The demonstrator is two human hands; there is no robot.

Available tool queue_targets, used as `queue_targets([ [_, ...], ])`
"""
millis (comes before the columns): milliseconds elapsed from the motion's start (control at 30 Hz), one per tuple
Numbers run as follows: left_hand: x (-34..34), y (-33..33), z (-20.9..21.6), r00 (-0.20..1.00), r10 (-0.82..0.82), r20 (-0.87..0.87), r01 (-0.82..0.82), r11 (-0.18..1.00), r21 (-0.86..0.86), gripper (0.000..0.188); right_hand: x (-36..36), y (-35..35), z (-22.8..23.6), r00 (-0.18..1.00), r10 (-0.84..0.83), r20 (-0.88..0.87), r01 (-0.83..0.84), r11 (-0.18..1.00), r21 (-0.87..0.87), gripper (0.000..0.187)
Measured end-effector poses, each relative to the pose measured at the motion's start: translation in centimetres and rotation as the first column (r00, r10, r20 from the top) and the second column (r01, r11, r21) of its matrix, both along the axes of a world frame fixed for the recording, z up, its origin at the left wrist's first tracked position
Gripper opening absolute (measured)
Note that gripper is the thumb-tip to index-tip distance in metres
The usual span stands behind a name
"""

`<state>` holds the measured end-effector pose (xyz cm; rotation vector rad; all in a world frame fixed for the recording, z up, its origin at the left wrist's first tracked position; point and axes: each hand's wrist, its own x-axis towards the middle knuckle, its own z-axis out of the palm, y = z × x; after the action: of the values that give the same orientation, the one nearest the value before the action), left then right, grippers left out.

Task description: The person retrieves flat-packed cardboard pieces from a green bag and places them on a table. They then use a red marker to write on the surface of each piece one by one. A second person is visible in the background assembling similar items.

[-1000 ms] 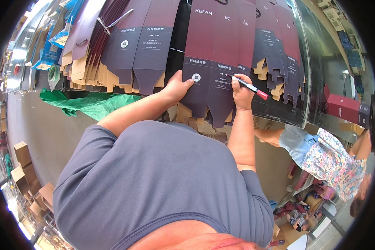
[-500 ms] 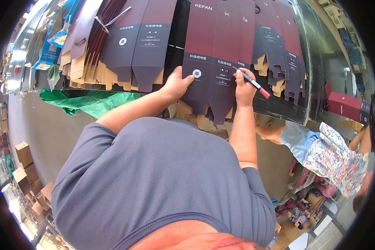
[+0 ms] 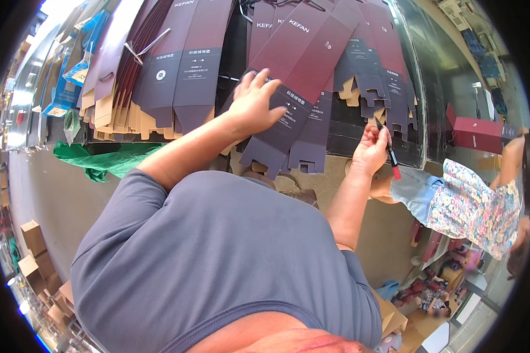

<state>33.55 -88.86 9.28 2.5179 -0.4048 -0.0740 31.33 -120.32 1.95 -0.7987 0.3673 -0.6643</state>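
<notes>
A flattened maroon and dark grey carton [image 3: 312, 67] lies slanted on the black table in front of me, its top leaning right. Part of another flat carton [image 3: 312, 132] shows from under its lower right side. My left hand [image 3: 256, 105] is over the slanted carton's left edge with fingers spread; whether it touches the carton I cannot tell. Off to the right, near the table's front edge, my right hand [image 3: 371, 150] grips a marker pen [image 3: 391, 152]. The pen has a dark tip pointing up and a red lower end, and is apart from the cartons.
Tied stacks of flat cartons [image 3: 153, 76] lie at left; more flat cartons [image 3: 388, 76] lie at right. Green sheeting [image 3: 106, 160] hangs at the table's front edge. A folded maroon box [image 3: 479, 134] and a person in a floral top [image 3: 474, 206] are at far right.
The upper carton has gone from upright to slanted. My left hand has let go of its edge and spread its fingers. My right hand has moved right and down with the marker pen, away from the carton.
</notes>
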Motion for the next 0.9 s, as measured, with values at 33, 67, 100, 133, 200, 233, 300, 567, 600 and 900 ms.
queue_targets([
  [33, -0.6, 0.2, -1.3, 0.992, 0.092, -0.085, -0.082, 0.991, 0.106, 0.074, -0.4, 1.0, 0.4, 0.997, 0.08, 0.014, -0.078, 0.993, -0.087, 0.01],
  [67, -0.8, 0.4, -2.6, 0.986, 0.115, -0.122, -0.1, 0.987, 0.126, 0.076, -0.2, 2.3, 0.8, 0.983, 0.184, 0.011, -0.18, 0.973, -0.145, 0.012],
  [100, -1.1, 0.6, -3.9, 0.976, 0.141, -0.163, -0.117, 0.982, 0.151, 0.079, -0.2, 4.2, 1.5, 0.972, 0.223, -0.076, -0.234, 0.955, -0.185, 0.016],
  [133, -1.3, 0.6, -4.3, 0.966, 0.166, -0.2, -0.131, 0.976, 0.176, 0.082, -0.2, 5.5, 1.1, 0.951, 0.266, -0.16, -0.303, 0.905, -0.298, 0.016],
  [200, -1.8, 0.3, -4.2, 0.956, 0.228, -0.183, -0.185, 0.957, 0.222, 0.081, -0.2, 7.7, 0.5, 0.905, 0.347, -0.248, -0.425, 0.775, -0.467, 0.016],
  [233, -1.9, 0.3, -3.9, 0.95, 0.259, -0.173, -0.213, 0.946, 0.244, 0.081, -0.1, 8.7, 0.2, 0.883, 0.395, -0.253, -0.468, 0.706, -0.531, 0.016],
  [300, -1.0, 1.1, -3.3, 0.941, 0.263, -0.213, -0.228, 0.958, 0.175, 0.081, 0.6, 9.8, -1.1, 0.883, 0.415, -0.22, -0.452, 0.624, -0.638, 0.014],
  [567, -0.6, 2.8, -3.9, 0.945, 0.237, -0.227, -0.217, 0.97, 0.109, 0.077, 1.2, 10.6, -4.2, 0.904, 0.347, -0.252, -0.395, 0.448, -0.802, 0.016],
  [600, -0.5, 2.8, -3.8, 0.945, 0.233, -0.228, -0.214, 0.971, 0.102, 0.077, 1.3, 10.6, -4.3, 0.905, 0.339, -0.258, -0.395, 0.441, -0.806, 0.017],
  [900, -0.5, 2.7, -3.5, 0.947, 0.222, -0.233, -0.198, 0.972, 0.125, 0.075, 1.5, 10.8, -4.3, 0.928, 0.257, -0.269, -0.335, 0.265, -0.904, 0.018],
])
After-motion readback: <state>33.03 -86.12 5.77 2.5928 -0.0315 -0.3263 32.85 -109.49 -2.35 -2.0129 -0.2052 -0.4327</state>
